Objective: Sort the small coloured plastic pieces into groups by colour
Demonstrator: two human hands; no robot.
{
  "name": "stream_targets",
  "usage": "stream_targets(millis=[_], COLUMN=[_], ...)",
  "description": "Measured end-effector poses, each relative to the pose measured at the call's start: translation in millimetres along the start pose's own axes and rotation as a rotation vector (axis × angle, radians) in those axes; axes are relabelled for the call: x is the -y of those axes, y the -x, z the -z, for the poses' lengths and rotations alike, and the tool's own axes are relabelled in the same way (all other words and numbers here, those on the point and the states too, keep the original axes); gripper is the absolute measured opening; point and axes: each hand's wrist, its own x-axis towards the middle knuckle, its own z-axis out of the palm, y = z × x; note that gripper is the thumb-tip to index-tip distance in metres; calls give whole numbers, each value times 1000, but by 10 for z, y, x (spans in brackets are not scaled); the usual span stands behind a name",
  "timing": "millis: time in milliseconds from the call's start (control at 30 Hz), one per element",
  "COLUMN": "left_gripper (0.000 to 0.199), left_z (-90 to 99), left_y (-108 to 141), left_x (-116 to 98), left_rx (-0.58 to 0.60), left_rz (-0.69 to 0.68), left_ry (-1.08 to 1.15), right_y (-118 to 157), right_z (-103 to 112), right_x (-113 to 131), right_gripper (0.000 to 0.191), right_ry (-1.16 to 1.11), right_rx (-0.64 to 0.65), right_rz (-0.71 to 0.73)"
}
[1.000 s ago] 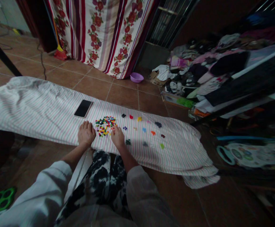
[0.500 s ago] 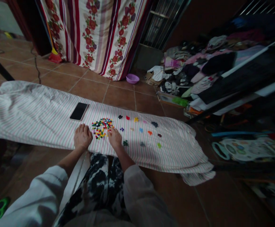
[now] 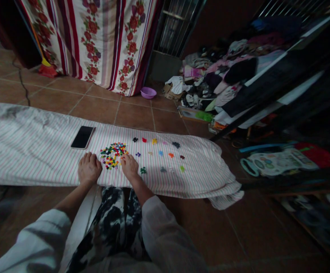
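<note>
A mixed pile of small colourful beads (image 3: 111, 156) lies on the striped cloth (image 3: 48, 151). My left hand (image 3: 89, 168) rests palm down on the cloth just left of the pile, its fingers loosely laid out and holding nothing I can see. At the pile's right edge, my right hand (image 3: 130, 166) has its fingers pinched together; whatever is between the fingertips is too small to make out. Right of it are small single-colour groups, among them black (image 3: 135, 140), red (image 3: 144, 140), yellow (image 3: 154, 141), blue (image 3: 160, 153), orange (image 3: 171, 155), dark green (image 3: 143, 170) and lime (image 3: 182, 168).
A phone (image 3: 82, 137) lies on the cloth beyond my left hand. Past the table, a purple basin (image 3: 148, 93) sits on the tiled floor near a flowered curtain (image 3: 102, 45) and a red broom (image 3: 47, 70). Heaped clothes (image 3: 207, 76) fill the right background.
The view has turned, so everything sits further left in the picture. Both hands stay at about the same places beside the bead pile.
</note>
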Motion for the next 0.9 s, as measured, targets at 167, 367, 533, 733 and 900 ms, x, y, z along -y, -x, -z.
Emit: stream_targets(millis=[167, 367, 533, 733, 900], left_gripper=[38, 38, 37, 35, 36], left_z=[24, 40, 43, 38, 20], left_y=[-4, -10, -10, -11, -8], left_x=[-11, -30, -37, -32, -15], left_rx=[14, 28, 23, 10, 0], left_rz=[-9, 17, 25, 23, 19], left_ry=[-35, -25, -15, 16, 13], right_y=[11, 20, 21, 35, 52], right_z=[-31, -53, -20, -12, -32], right_x=[-20, -39, -40, -59, -93], right_gripper=[14, 14, 16, 17, 17], right_ry=[-9, -25, -25, -58, -94], right_rx=[-40, -58, -30, -19, -40], right_rz=[26, 41, 44, 62, 84])
